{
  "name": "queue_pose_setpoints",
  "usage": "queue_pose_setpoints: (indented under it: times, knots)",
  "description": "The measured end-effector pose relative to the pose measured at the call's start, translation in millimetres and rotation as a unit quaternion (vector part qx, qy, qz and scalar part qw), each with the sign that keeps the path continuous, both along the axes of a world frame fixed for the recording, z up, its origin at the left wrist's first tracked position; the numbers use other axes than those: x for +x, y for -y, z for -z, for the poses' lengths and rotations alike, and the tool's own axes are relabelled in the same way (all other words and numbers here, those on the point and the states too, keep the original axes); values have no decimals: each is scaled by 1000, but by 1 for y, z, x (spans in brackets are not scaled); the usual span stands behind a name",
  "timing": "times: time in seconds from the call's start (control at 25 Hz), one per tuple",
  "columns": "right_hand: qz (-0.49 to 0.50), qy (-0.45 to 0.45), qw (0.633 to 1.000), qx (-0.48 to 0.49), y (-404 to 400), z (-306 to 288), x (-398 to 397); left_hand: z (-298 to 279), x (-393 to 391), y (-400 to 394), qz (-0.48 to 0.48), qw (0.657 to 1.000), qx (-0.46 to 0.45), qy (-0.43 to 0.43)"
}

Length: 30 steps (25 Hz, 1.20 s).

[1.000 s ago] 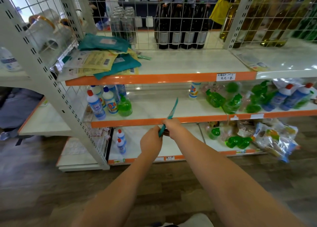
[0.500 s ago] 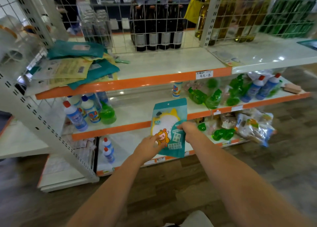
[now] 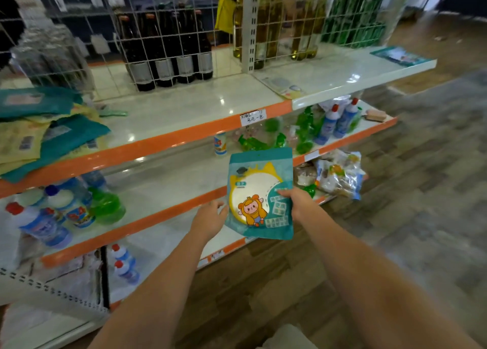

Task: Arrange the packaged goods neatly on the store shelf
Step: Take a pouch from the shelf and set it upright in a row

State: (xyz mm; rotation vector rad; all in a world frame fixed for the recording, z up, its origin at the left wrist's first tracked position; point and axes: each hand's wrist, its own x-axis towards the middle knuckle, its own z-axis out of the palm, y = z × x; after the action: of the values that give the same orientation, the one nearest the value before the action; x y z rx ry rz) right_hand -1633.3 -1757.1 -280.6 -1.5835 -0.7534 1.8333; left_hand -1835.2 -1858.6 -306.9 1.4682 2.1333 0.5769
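Note:
A flat teal pouch [image 3: 259,188] with a white round window and a cartoon figure faces me, held upright in front of the middle shelf. My right hand [image 3: 297,200] grips its right edge, thumb on the front. My left hand [image 3: 210,218] sits at the pouch's lower left edge with relaxed fingers, just touching it or a hair apart. A loose pile of teal and yellow pouches [image 3: 44,130] lies on the top shelf [image 3: 184,111] at the left. Another teal packet [image 3: 400,56] lies flat at that shelf's far right end.
Dark and pale bottles [image 3: 168,48] stand behind a wire grid at the top shelf's back. The middle shelf [image 3: 168,177] carries blue and green cleaner bottles [image 3: 68,211] left and more [image 3: 329,122] right. Bagged goods [image 3: 340,175] overhang the lowest shelf. Wooden floor lies to the right.
The pouch turned from edge-on to face me and now sits further right. My view swung right along the shelves. My left hand has loosened from the pouch's lower left edge.

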Motion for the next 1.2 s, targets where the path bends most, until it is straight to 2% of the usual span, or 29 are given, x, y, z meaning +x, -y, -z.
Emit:
queue_pose_setpoints:
  times: [0.4,0.72,1.2]
  knots:
    - [70,-23,997,15,-67,-5,91,-17,61,-92,42,998,-35,-20]
    - [175,-41,983,42,-102,-13,182,-31,145,-166,119,992,-27,12]
    - [270,-11,963,28,-145,-8,297,-23,251,-262,233,971,-58,3]
